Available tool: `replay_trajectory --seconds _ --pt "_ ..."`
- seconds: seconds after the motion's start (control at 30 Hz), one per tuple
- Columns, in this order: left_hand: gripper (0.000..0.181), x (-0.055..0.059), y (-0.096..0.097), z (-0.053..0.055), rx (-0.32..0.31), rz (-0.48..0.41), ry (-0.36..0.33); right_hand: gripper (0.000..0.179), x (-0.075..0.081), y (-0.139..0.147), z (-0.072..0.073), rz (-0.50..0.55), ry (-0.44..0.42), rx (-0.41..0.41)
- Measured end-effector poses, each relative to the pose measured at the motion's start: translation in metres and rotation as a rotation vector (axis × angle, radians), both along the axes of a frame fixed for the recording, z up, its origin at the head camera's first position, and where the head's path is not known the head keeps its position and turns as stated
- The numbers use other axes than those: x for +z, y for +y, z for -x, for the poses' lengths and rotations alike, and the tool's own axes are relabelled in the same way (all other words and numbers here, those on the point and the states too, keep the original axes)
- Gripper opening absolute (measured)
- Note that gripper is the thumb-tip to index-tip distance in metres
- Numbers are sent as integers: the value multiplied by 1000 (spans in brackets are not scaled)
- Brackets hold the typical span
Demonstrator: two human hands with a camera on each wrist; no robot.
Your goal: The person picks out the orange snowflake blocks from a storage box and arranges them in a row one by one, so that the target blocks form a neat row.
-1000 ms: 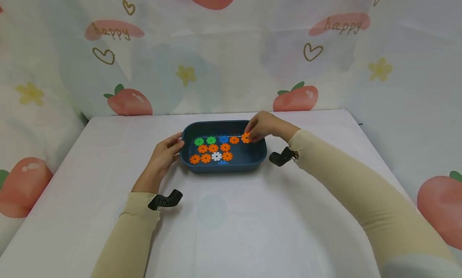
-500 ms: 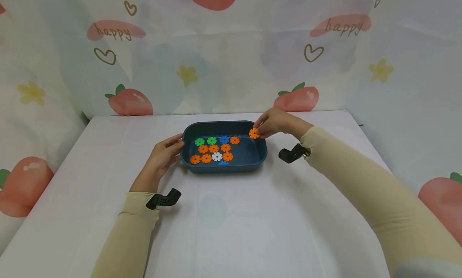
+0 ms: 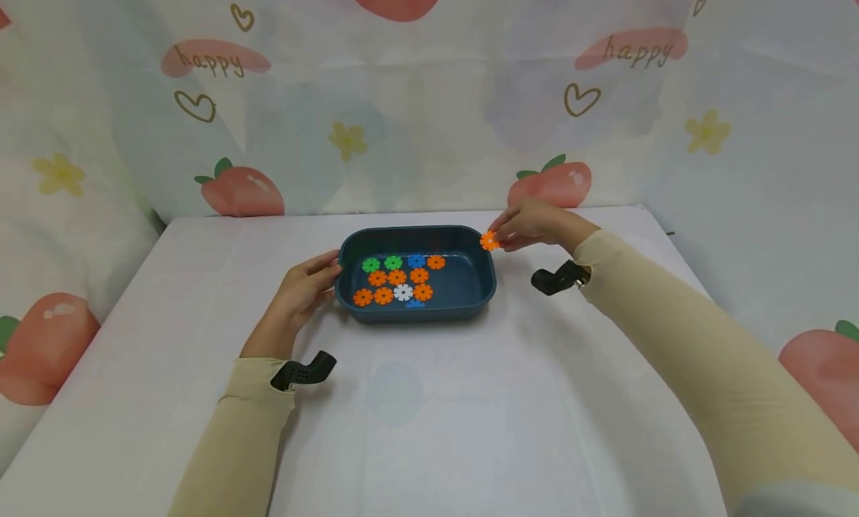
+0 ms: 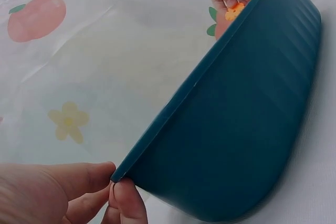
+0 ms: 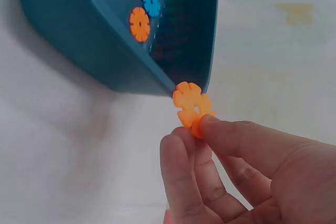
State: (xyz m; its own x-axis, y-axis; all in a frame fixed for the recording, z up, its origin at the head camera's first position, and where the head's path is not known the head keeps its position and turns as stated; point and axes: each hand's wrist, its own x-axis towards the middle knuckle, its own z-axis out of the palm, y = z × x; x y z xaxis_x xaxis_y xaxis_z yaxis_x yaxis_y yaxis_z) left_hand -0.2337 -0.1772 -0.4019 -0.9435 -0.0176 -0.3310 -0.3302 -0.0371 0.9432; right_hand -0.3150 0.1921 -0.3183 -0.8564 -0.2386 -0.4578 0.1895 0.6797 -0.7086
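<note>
A dark teal plastic tray [image 3: 463,293] stands on the table, with several flat notched discs in orange, green, blue and white lying in it, mostly towards its left side. My left hand [image 3: 305,293] pinches the tray's rim at the left end; the left wrist view shows thumb and fingers on either side of that rim. Just past the tray's right end, at rim height, my right hand [image 3: 537,224] pinches an orange notched disc [image 5: 191,103] by its edge between thumb and fingers. The discs inside are hidden from the left wrist view by the tray wall.
A white cloth covers the table [image 3: 416,427]. Behind it hangs a pale curtain [image 3: 429,129] printed with fruit, flowers and hearts. Black camera mounts [image 3: 305,371] are strapped at both wrists.
My right hand has moved to the right with the orange notched disc, from over the tray's inside to beyond its right rim. The left hand and the tray stay nearly still.
</note>
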Motion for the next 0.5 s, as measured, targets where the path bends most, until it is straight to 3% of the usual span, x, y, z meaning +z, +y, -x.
replay_trajectory --seconds 0.23,0.5 --pt "48 1 1 -1 7 17 -9 35 -4 14 4 68 -26 -44" --pt "48 0 2 -2 7 29 -8 40 -15 24 7 73 -55 -106"
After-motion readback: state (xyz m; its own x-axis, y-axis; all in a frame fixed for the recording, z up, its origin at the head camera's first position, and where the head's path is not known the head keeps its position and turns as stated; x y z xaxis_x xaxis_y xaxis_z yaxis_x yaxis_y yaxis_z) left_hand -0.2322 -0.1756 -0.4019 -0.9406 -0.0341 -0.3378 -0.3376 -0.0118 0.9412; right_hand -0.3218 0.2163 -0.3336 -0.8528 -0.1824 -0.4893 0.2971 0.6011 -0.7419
